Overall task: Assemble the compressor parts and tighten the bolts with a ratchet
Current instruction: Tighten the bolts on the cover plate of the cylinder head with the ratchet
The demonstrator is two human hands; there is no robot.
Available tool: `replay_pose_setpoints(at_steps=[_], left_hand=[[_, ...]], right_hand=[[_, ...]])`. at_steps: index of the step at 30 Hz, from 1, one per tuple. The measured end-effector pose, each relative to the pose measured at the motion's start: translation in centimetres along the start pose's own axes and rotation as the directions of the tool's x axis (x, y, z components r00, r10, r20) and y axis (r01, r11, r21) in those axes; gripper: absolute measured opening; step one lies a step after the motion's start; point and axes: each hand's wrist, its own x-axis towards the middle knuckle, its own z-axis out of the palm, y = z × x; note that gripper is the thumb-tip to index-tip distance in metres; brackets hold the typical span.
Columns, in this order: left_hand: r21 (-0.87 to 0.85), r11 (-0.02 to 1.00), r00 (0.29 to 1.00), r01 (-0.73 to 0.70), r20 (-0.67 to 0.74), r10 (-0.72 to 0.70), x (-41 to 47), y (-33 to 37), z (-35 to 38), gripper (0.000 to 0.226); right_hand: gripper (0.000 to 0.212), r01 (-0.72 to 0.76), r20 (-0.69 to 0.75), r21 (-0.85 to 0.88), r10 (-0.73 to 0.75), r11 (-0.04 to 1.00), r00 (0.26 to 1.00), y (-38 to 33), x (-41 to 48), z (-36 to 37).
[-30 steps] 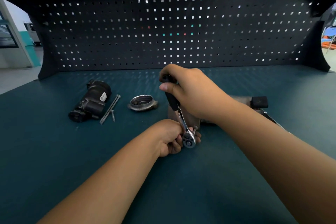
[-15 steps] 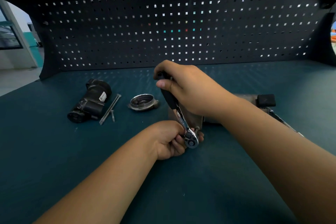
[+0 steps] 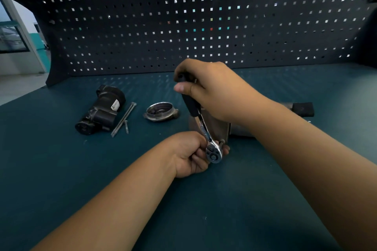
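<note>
One chrome ratchet with a black handle was set against the near end of the grey metal compressor block. Its handle was clasped by the right hand, its head pinched by the left hand. Bolt tightening was judged under way; a steady handle swing was called for next.

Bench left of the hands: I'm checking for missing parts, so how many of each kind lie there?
Black compressor body: 1
Round metal cover: 1
Long bolts: 2, apparently, side by side
Short bolt: 1
Total: 5
</note>
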Motion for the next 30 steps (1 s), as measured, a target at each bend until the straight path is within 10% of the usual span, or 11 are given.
replay_pose_setpoints(at_steps=[6,11,30], left_hand=[[0.114,0.99,0.997,-0.078,0.008,0.078,-0.5,-0.2,0.4,0.063],[0.066,0.996,0.998,-0.058,0.002,0.058,-0.1,-0.1,0.2,0.031],[0.182,0.982,0.999,0.049,0.01,-0.051,-0.1,0.5,-0.1,0.027]], right_hand=[[0.03,0.096,0.159,-0.024,-0.091,0.995,0.983,-1.2,0.1,1.6],[0.033,0.053,0.195,0.124,-0.076,0.991,0.978,-0.7,0.0,0.8],[0.026,0.041,0.085,0.027,-0.044,0.999,0.995,-0.2,0.3,0.3]])
